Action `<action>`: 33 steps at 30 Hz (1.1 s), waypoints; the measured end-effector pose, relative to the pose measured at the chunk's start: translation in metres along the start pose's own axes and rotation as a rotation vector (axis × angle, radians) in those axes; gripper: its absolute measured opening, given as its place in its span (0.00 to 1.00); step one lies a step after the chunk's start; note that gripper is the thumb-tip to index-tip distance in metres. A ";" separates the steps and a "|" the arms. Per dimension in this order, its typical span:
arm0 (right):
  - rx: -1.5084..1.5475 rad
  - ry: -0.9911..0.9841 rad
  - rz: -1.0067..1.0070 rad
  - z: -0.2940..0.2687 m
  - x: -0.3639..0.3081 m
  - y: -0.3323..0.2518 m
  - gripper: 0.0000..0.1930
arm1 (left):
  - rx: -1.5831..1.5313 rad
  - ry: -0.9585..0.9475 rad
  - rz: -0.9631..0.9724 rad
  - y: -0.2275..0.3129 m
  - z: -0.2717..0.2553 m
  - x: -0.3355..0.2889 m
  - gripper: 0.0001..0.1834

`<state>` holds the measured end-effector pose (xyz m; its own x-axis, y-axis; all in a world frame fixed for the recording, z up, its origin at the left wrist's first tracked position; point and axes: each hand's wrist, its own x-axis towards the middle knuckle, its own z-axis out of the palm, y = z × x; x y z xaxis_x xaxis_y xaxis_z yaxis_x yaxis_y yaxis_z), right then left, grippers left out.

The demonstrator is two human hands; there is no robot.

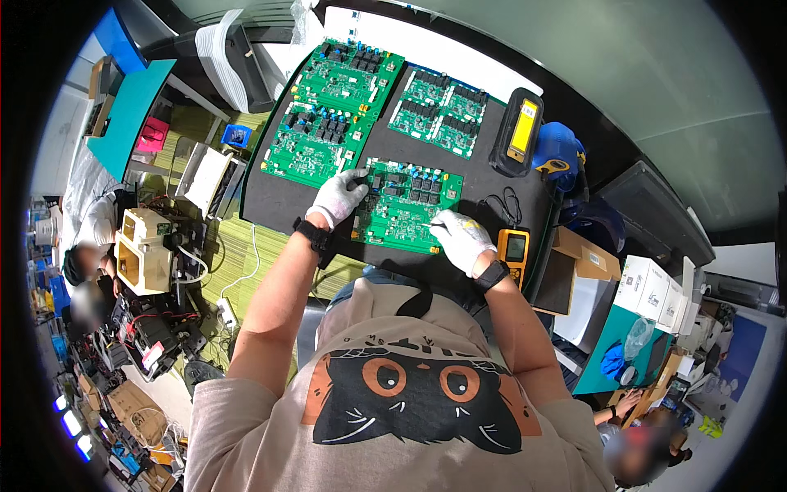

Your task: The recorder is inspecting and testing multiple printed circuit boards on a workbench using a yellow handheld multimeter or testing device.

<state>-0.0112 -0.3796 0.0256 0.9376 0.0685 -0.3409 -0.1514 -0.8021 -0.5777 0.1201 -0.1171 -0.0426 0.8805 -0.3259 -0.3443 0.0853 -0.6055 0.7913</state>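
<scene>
A green circuit board [402, 217] with black relays and blue parts lies on the dark table mat before me. My left hand [340, 198], in a white glove, is closed at the board's upper left edge, its fingertips curled over it. Over the lower right part of the board is my right hand [463, 239], also gloved, with fingers pinched together. Something thin seems to stick out of the pinch toward the board; it is too small to name. A yellow handheld meter [514, 250] with a screen lies just beside the right wrist.
Two similar green boards [316, 143] lie at the far left, and a panel of smaller boards [440, 111] at the far middle. Rightward are a black case with a yellow front [518, 131], a blue rounded device [559, 152], a black cable [508, 205] and an open cardboard box [586, 258].
</scene>
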 end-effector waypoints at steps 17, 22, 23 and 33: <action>0.988 -0.759 -0.389 0.034 0.003 -0.077 0.08 | -1.152 0.635 -0.141 0.066 -0.003 -0.017 0.11; 0.774 -0.730 -0.482 0.032 -0.006 -0.079 0.10 | -0.940 0.538 0.094 0.062 0.007 -0.024 0.12; 0.741 -0.636 -0.565 0.031 -0.010 -0.080 0.11 | -0.889 0.512 0.103 0.061 0.010 -0.024 0.12; 0.552 -0.629 -0.617 0.023 -0.014 -0.075 0.13 | -0.757 0.347 0.161 0.078 0.026 -0.028 0.12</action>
<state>-0.0199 -0.3073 0.0567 0.5924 0.7989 -0.1038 0.0287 -0.1496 -0.9883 0.0898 -0.1741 0.0155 0.9913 -0.0497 -0.1221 0.1273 0.1192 0.9847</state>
